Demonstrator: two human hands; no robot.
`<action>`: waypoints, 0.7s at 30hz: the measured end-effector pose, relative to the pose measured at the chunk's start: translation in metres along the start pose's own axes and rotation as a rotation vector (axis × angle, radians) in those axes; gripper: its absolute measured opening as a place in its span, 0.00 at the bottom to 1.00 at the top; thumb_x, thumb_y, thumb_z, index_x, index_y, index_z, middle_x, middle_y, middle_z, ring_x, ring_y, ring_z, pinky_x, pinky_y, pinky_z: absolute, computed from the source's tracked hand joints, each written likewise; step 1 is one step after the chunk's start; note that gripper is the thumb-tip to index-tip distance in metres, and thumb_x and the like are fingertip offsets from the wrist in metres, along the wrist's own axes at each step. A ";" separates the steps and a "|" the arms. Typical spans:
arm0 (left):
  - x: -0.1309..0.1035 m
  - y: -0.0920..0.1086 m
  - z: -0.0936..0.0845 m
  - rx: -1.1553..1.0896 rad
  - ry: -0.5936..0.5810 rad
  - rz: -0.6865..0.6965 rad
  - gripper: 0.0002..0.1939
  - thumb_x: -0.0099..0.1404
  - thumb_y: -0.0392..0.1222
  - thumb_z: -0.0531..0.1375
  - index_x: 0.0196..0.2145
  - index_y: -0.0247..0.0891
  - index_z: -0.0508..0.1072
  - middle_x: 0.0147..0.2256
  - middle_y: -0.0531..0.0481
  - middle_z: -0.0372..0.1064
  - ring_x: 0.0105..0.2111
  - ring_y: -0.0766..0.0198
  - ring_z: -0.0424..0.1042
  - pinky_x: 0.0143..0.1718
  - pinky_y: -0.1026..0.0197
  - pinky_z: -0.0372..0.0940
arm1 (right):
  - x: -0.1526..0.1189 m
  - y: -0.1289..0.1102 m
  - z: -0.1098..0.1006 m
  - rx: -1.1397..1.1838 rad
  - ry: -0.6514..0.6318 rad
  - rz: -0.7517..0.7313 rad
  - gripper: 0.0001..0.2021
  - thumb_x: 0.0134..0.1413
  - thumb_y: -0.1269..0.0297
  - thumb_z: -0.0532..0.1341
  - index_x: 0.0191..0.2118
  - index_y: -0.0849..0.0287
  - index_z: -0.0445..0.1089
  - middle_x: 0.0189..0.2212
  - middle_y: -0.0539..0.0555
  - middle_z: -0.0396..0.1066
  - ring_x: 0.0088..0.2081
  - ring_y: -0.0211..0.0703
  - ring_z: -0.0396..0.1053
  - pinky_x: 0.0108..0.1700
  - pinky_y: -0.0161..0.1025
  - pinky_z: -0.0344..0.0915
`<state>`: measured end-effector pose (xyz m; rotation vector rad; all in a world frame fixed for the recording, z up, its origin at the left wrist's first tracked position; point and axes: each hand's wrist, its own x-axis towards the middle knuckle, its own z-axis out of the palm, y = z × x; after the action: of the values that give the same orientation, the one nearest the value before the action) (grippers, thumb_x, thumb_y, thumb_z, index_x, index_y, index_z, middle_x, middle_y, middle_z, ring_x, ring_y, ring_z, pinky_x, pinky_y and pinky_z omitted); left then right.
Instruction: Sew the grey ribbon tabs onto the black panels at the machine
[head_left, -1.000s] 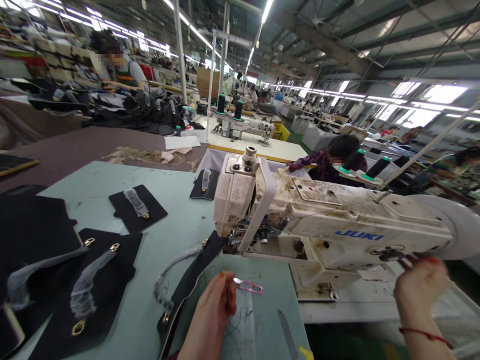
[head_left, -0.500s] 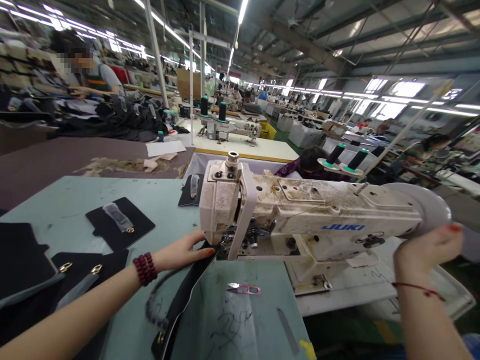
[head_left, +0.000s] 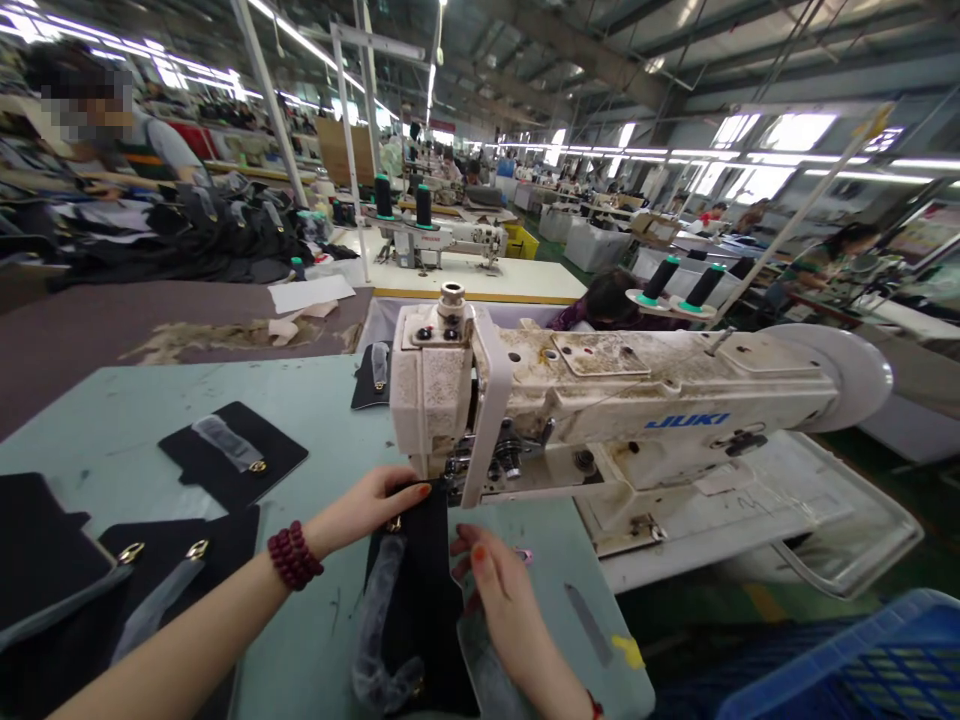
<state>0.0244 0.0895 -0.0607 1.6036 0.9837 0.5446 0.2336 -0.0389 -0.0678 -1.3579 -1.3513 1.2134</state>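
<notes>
Green tabletop (head_left: 135, 430) adjoins the white machine (head_left: 637, 390); at its needle end lies the black panel (head_left: 431, 570), probably light, bendable, best held by its edges. Its wrapped handle (head_left: 377, 625) looks slippery. Left hand (head_left: 375, 512) grasps the far edge; right hand (head_left: 506, 600) is beside it, grip unclear.

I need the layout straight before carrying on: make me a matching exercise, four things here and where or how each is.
Things
1. Dark red beaded bracelet
2. Blue plastic lattice basket
3. White metal sewing machine
4. Black, flat, leather-like panel before the machine

Places or states
A. Partly under the left hand
B. Bears blue lettering
C. Around the left wrist
D. Picture's lower right corner

Pairs: 1-C; 2-D; 3-B; 4-A
</notes>
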 end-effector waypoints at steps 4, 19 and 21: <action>-0.004 0.004 0.004 -0.081 -0.019 -0.026 0.18 0.62 0.54 0.61 0.38 0.36 0.78 0.34 0.50 0.77 0.34 0.58 0.72 0.33 0.64 0.65 | 0.018 0.003 0.040 0.193 -0.005 0.129 0.28 0.60 0.40 0.51 0.29 0.65 0.65 0.28 0.54 0.63 0.31 0.34 0.57 0.34 0.31 0.57; -0.011 0.013 0.024 -0.467 0.076 -0.214 0.21 0.59 0.56 0.64 0.40 0.34 0.77 0.33 0.49 0.79 0.32 0.60 0.75 0.36 0.62 0.69 | 0.022 -0.014 0.029 0.224 -0.033 0.192 0.29 0.53 0.37 0.55 0.23 0.63 0.55 0.20 0.48 0.48 0.24 0.28 0.44 0.24 0.29 0.42; -0.013 0.017 0.024 -0.428 0.135 -0.199 0.22 0.61 0.56 0.62 0.42 0.35 0.76 0.38 0.47 0.79 0.38 0.56 0.76 0.41 0.58 0.70 | 0.024 -0.015 0.029 0.203 -0.027 0.177 0.29 0.53 0.38 0.55 0.23 0.63 0.55 0.20 0.48 0.47 0.24 0.28 0.44 0.24 0.29 0.42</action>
<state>0.0411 0.0653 -0.0494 1.0884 1.0324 0.6800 0.2011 -0.0158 -0.0592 -1.3405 -1.1106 1.4504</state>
